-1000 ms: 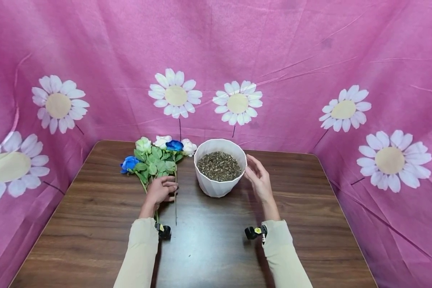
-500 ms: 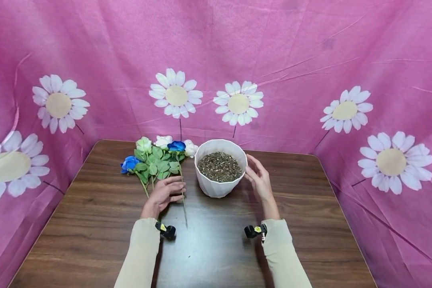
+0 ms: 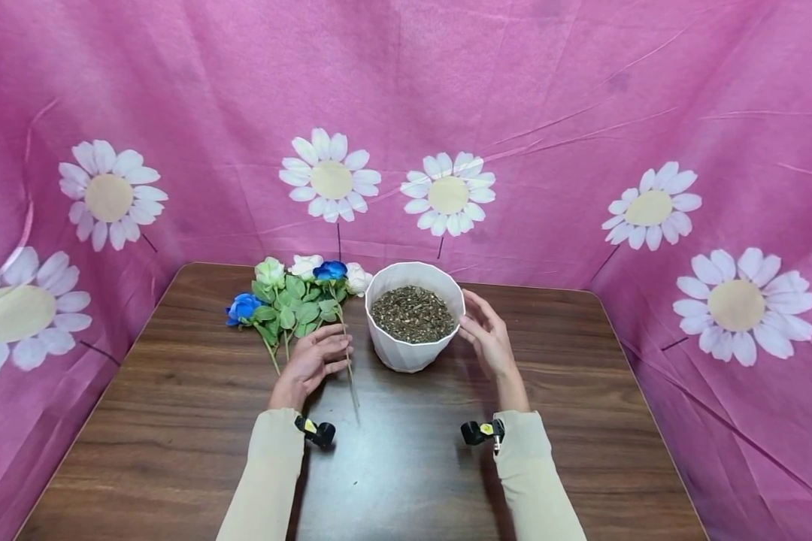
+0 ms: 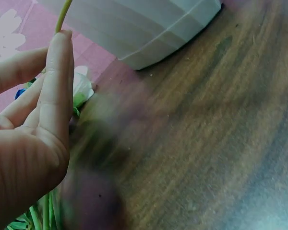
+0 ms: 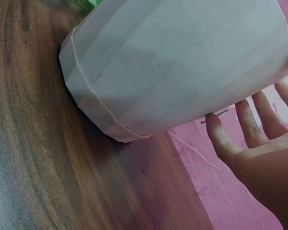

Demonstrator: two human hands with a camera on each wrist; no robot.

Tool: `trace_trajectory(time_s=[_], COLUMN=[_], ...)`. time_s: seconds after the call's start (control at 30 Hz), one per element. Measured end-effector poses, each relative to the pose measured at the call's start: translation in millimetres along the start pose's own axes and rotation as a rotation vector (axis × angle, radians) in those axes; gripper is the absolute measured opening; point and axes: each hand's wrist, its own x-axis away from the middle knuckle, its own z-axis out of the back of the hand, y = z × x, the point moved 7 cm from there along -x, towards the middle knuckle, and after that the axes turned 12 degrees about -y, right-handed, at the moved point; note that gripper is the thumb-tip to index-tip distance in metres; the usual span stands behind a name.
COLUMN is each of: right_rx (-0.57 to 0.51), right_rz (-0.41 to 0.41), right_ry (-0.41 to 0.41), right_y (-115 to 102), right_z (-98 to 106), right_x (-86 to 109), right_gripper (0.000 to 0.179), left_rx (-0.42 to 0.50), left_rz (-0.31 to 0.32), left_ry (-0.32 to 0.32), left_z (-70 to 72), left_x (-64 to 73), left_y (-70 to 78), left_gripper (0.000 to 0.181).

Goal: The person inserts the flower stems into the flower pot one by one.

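My left hand [image 3: 314, 357] pinches the thin stem of a blue rose [image 3: 330, 270] at its fingertips. In the left wrist view, the green stem [image 4: 62, 17] rises above the fingertip of that hand [image 4: 33, 110]. The stem's lower end slants down toward me over the table. To the right stands a white faceted flowerpot [image 3: 409, 353], filled with dark, speckled potting soil [image 3: 413, 312]. The fingertips of my right hand [image 3: 490, 342] rest against the pot's right side near the rim, as the right wrist view of the hand [image 5: 264, 163] also shows.
Beside the left hand lie several more roses: another blue rose [image 3: 243, 309], a pale green rose [image 3: 270, 272] and white ones, with green leaves [image 3: 291, 304]. Everything is on a dark wooden table [image 3: 568, 421]. A pink cloth [image 3: 548, 90] with printed daisies hangs behind it.
My left hand has moved a little to the right, toward the pot, and the stem's lower end has swung right with it. My right hand stays against the pot.
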Motion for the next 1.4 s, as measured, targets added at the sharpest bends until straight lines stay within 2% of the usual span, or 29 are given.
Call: trace_trajectory(time_s=[0.3, 0.73, 0.93, 1.07, 1.4], right_rx=[-0.036, -0.02, -0.037, -0.043, -0.018], right_rz=[-0.042, -0.061, -0.058, -0.06, -0.093], right_ry=[0.009, 0.025, 0.018, 0.019, 0.029], right_y=[-1, -1, 0, 0, 1], right_z=[-1, 1, 2, 2, 2], right_x=[1.9, -0.9, -0.9, -0.4, -2.3], right_gripper=[0.06, 0.059, 0.06, 0.06, 0.059], left_rx=[0.044, 0.171, 0.225, 0.272, 0.337], left_rz=[-0.062, -0.159, -0.196, -0.223, -0.316], left_ry=[0.031, 0.124, 0.127, 0.12, 0.069], left_z=[-6.3, -8.3, -14.1, -19.4, -39.1], left_x=[-0.2, 0.3, -0.2, -1.9, -6.8], left_y=[13.0, 27.4, 40.0, 49.7, 76.4], left_gripper=[0.052, 0.043, 0.045, 0.038, 0.029])
